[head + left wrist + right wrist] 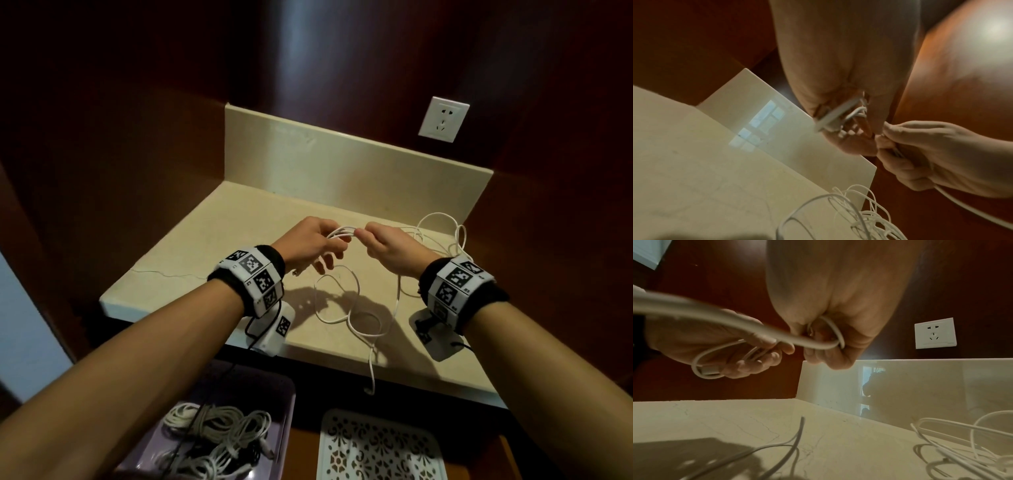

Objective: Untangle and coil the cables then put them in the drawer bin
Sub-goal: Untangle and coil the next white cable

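A long white cable (pixel 356 308) loops over the beige counter (pixel 212 240), and one end hangs off the front edge. Above the counter's middle, my left hand (pixel 310 245) holds a small coil of that cable (pixel 340 233) in curled fingers. My right hand (pixel 383 245) pinches the cable right beside the coil. In the left wrist view the left hand (pixel 838 91) grips folded white strands (pixel 840 115). In the right wrist view the right hand (pixel 834 321) curls round the cable (pixel 830 331). A purple bin (pixel 274 404) below the counter holds several bundled cables (pixel 219 435).
More tangled white cable (pixel 445 236) lies at the counter's back right. A white wall socket (pixel 444 119) sits above the backsplash (pixel 342 157). A white patterned tray (pixel 376 445) lies below the counter's front edge, right of the bin. Dark wood panels close in both sides.
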`<state>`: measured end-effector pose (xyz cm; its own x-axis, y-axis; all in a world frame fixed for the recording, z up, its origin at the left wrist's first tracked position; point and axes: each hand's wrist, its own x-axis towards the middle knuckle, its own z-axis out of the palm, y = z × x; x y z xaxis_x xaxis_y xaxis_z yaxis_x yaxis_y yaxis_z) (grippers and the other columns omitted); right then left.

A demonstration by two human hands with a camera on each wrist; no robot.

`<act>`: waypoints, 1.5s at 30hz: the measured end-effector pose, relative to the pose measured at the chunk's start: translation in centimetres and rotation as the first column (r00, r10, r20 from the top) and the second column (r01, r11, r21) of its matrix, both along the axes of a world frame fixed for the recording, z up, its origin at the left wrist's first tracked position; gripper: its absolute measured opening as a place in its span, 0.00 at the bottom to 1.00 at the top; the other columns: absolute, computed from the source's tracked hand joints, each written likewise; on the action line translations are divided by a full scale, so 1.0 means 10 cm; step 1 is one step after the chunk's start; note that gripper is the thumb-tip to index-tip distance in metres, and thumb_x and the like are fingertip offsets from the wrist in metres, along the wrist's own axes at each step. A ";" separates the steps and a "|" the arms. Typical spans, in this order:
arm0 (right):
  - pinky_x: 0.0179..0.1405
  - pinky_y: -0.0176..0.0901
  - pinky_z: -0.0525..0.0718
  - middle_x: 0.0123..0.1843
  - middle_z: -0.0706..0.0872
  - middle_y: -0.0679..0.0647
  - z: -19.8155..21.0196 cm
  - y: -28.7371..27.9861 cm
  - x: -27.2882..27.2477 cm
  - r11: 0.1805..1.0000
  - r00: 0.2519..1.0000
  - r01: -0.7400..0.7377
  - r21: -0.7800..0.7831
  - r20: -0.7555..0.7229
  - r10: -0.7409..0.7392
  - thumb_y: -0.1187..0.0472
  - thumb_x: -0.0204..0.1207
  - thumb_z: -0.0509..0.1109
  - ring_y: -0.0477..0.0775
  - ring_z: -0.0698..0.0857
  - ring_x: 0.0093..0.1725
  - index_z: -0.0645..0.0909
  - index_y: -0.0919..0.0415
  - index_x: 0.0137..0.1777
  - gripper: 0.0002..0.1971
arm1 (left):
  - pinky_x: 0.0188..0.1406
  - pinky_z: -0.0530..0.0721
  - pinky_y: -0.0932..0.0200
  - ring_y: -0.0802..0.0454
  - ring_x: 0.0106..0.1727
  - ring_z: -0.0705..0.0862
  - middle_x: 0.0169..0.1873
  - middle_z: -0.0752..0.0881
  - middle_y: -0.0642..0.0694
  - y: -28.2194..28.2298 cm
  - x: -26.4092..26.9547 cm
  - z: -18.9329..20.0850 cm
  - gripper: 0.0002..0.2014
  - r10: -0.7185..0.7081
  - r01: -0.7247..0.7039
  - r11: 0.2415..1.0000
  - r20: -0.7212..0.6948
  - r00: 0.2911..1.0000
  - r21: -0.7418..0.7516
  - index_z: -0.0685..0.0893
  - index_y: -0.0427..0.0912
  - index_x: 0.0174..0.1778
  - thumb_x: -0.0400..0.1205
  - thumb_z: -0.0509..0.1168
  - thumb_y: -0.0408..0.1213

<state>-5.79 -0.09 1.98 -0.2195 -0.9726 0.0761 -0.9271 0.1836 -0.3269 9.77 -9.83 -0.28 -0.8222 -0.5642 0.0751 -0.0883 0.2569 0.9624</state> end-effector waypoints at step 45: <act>0.21 0.38 0.83 0.31 0.83 0.66 0.02 0.06 0.05 0.882 0.497 0.464 0.087 0.798 -0.341 0.75 0.80 0.62 0.54 0.82 0.22 0.80 0.76 0.47 0.06 | 0.38 0.73 0.54 0.52 0.38 0.77 0.35 0.77 0.55 0.00 -0.12 -0.13 0.33 0.186 0.221 0.611 0.409 0.893 -0.760 0.72 0.51 0.52 0.66 0.67 0.74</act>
